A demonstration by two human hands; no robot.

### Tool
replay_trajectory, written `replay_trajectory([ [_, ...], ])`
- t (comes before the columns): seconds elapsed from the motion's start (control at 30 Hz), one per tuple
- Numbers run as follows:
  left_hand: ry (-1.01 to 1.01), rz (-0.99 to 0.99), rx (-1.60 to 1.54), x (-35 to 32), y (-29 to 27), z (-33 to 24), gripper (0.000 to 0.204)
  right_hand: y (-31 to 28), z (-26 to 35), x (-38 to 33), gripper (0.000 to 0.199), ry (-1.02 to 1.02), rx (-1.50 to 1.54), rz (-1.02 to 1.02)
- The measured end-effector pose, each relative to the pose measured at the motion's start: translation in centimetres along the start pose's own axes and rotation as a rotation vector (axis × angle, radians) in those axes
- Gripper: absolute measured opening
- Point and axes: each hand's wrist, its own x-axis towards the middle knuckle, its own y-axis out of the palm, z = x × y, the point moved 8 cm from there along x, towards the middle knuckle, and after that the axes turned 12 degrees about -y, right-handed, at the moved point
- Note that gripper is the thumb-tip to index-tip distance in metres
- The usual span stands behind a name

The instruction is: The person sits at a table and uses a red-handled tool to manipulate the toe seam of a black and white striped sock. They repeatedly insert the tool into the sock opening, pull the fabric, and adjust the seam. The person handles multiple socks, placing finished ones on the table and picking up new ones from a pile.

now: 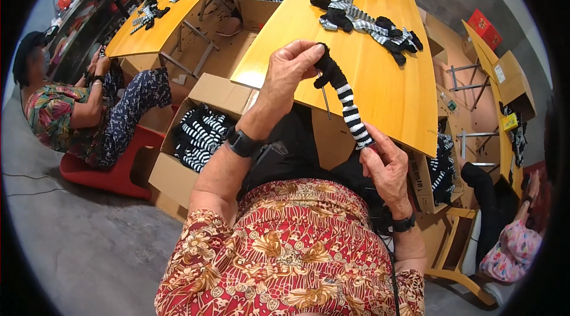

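Head view, looking down: a person in a red patterned top holds a black-and-white striped sock stretched in the air over the near edge of a yellow wooden table. The left hand is closed around the sock's black toe end; the right hand pinches the striped cuff end lower down. A thin metal rod stands just behind the sock, and the fabric might snag on it if pulled across; a loosened pinch would probably drop the sock into the lap. A pile of striped socks lies farther up the table. An open cardboard box of similar socks sits to the left on a grey concrete floor. Other seated people work at neighbouring tables on both sides.
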Motion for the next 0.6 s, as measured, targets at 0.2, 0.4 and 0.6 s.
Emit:
replay_trajectory([
  [0.2, 0.126, 0.068, 0.092, 0.3, -0.1, -2.2, 0.019, 0.6, 1.9, 0.4, 0.045, -0.153, -0.201, 0.113],
  [0.4, -0.034, -0.050, 0.114, -0.2, -1.1, -0.6, 0.044, 0.4, 3.7, -0.3, 0.052, -0.480, -0.707, -0.008],
  [0.6, -0.109, 0.149, -0.060, -1.1, 0.5, 0.7, 0.050, 1.4, 4.1, -1.0, 0.055, -0.717, -1.032, -0.001],
])
